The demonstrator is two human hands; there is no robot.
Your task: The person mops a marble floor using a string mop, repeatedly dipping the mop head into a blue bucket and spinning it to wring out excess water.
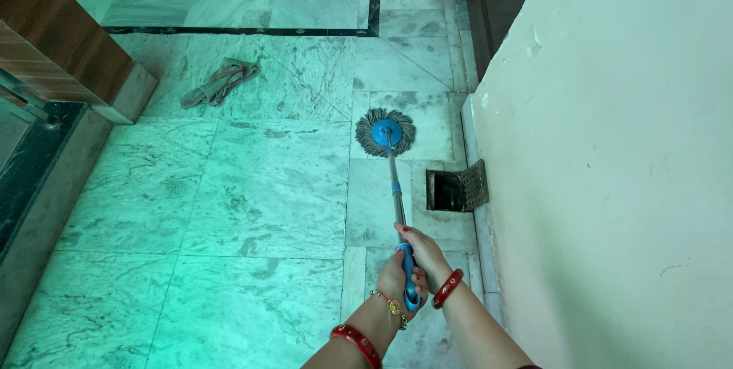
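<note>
a long-handled mop (395, 186) was held in both hands above a pale green marble floor (252, 209). the left hand (397, 273) was wrapped around the lower end of the blue handle, its grip clenched on the mop, and a beaded bracelet and a red bangle were worn on that wrist. the right hand (424, 256) was closed over the same handle just above and beside the left, its grip likewise clenched on the mop, with a red bangle seen at the wrist. the metal shaft was angled away from the person toward the round mop head (386, 132), whose grey strands were spread flat on the floor around a blue disc. just to the right of the shaft, an open square floor drain (447, 190) was set in the tiles, its perforated grate (475, 183) tilted up against the base of the cream wall (611, 186). a crumpled cloth (220, 83) lay on the floor well apart from the mop head, to the upper left, near a wooden-panelled corner (61, 48).
</note>
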